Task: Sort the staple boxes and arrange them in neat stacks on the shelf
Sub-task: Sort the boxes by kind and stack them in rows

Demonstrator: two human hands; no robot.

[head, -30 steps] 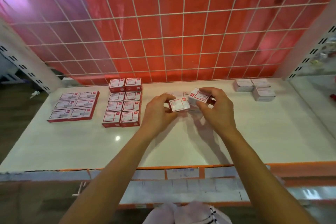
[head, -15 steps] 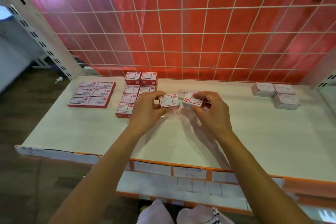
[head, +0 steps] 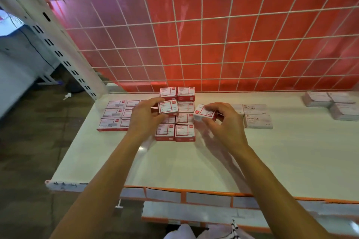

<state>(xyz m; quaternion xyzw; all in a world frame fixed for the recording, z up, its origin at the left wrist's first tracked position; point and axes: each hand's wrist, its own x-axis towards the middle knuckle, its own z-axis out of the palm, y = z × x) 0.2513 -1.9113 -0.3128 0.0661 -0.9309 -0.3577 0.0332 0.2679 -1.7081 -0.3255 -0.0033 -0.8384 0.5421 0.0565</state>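
Note:
My left hand (head: 144, 117) grips a red-and-white staple box (head: 168, 107) and holds it just above the two-column block of red staple boxes (head: 184, 132) on the white shelf (head: 194, 161). To the right of that block, my right hand (head: 225, 122) pinches a second red staple box (head: 204, 113), tilted, a little above the shelf. A flatter group of red boxes (head: 112, 112) lies to the left, partly hidden by my left hand. Pale boxes marked STAPLES (head: 256, 118) lie just right of my right hand.
Another cluster of pale boxes (head: 330, 103) sits at the far right of the shelf. A white wire grid over a red panel (head: 213, 44) closes the back. A perforated white upright (head: 64, 60) stands at the left. Orange label strips (head: 184, 196) run along the front edge.
Both hands have carried their boxes leftward, from the shelf's middle to the red block; the left hand's box now hovers over it. The view has swung left and closer.

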